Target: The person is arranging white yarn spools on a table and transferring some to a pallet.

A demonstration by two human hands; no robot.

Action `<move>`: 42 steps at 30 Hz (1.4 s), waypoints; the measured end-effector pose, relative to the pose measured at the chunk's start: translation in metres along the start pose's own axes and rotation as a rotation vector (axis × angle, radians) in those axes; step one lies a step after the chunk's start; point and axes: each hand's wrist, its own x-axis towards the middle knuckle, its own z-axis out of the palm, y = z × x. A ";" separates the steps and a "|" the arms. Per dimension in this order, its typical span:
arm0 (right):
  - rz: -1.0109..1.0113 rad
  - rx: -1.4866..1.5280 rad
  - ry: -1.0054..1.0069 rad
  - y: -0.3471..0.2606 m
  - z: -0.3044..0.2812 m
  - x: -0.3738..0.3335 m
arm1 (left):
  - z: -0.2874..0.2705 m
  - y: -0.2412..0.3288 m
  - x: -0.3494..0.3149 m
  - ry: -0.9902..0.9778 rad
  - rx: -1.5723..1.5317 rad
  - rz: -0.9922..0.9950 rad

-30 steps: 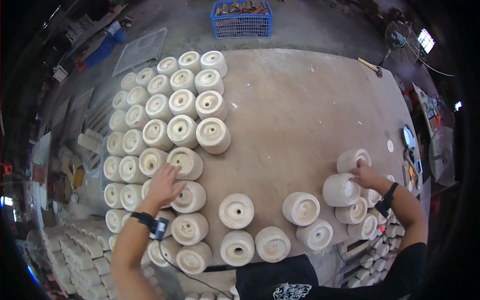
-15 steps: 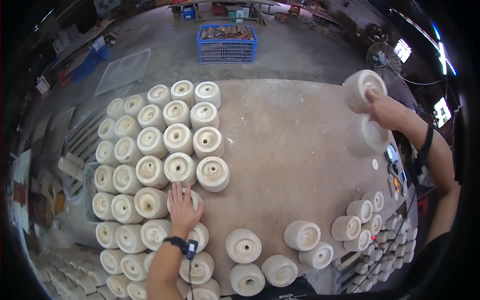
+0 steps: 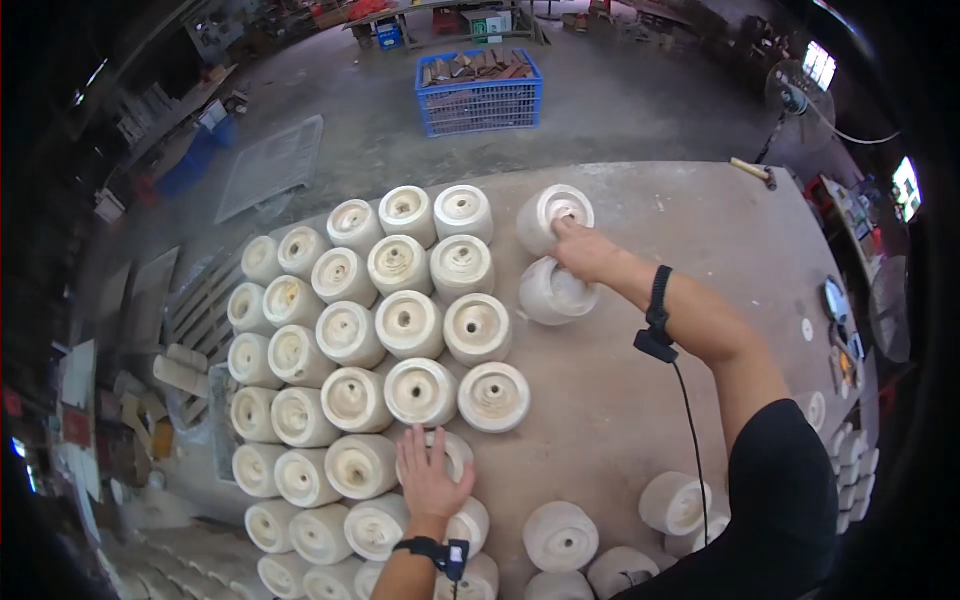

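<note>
My right hand [image 3: 592,252] is closed between two pale, round wooden-looking blocks, each with a recessed face. One finger presses into the recess of the upper block [image 3: 542,222]; the lower block [image 3: 548,300] hangs against the underside of the hand, and its grip there is partly hidden. Both are just right of the rows of similar blocks [image 3: 466,262]. Lower down, my left hand [image 3: 430,487] lies with fingers spread on another block [image 3: 459,456] at the right side of the rows, partly covering its face.
The rows stand along the left of a brown tabletop [image 3: 640,380]. Several loose blocks [image 3: 561,537] sit near its front edge. A wooden-handled tool [image 3: 750,170] lies at the far right corner. Beyond are a blue crate [image 3: 480,105] of wood pieces and a fan [image 3: 795,100].
My right hand has carried the two blocks from the table's far right side leftward to beside the rows. My left hand stays on the same block. The view has shifted.
</note>
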 end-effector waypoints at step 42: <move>0.578 0.590 0.885 -0.028 0.130 0.009 | 0.001 -0.004 0.008 -0.032 0.105 -0.005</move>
